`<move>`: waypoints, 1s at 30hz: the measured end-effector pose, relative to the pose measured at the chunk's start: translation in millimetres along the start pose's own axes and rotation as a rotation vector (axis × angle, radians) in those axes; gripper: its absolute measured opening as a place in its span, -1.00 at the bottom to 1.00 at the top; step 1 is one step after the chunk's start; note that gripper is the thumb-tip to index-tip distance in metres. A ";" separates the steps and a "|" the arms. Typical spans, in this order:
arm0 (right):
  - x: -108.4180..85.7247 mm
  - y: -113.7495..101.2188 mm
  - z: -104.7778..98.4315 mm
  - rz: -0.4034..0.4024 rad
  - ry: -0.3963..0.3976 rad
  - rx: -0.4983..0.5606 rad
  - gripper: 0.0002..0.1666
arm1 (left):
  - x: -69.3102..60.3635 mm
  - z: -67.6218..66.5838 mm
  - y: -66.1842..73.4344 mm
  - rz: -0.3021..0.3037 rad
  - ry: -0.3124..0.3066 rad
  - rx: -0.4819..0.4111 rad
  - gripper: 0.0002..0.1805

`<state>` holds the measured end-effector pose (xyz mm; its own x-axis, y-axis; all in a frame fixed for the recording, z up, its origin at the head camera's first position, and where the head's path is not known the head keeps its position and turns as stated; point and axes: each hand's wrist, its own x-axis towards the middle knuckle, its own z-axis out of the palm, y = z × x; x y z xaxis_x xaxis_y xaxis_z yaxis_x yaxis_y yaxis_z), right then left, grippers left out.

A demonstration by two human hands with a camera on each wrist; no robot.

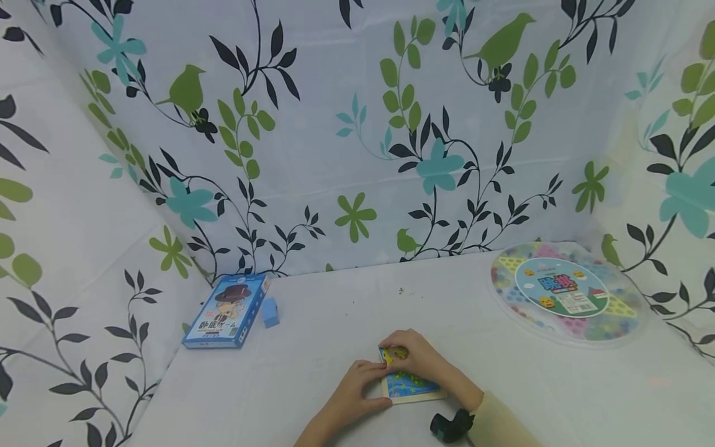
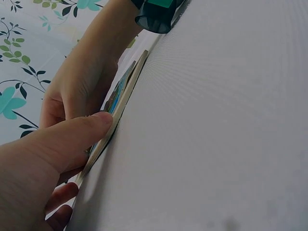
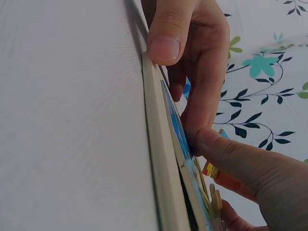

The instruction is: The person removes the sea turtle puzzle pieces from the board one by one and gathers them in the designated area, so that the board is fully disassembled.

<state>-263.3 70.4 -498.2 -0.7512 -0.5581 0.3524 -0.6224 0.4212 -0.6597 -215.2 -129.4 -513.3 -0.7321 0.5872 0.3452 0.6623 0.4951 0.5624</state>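
Nearest: 1 black wrist device (image 1: 452, 426), on the right arm. Next, 1 wood-edged picture board (image 1: 413, 388), toward the worktop's (image 1: 313, 335) near edge; left hand (image 1: 357, 391) grasping its left side, thumb at the near-left corner; right hand (image 1: 416, 359) clasping its far-left corner, cannot tell if on a loose piece. Beyond: 1 blue block (image 1: 270, 312), just beside 1 blue box (image 1: 223, 316), worktop's far-left corner; 1 round case (image 1: 622, 298), far-right corner. Behind the far edge: 1 leaf-and-bird-print cloth (image 1: 313, 149).

Leaf-print cloth (image 1: 313, 155) behind wht tbl (image 1: 313, 323)
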 end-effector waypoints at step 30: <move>-11.2 2.3 -22.1 0.177 0.032 -0.051 -0.55 | -0.9 2.0 -0.4 0.002 -0.019 0.090 -0.42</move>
<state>-261.2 93.4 -489.0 -0.8563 -0.4492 0.2550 -0.4893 0.5472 -0.6791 -214.5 -128.8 -515.3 -0.7286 0.5993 0.3316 0.6756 0.5490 0.4922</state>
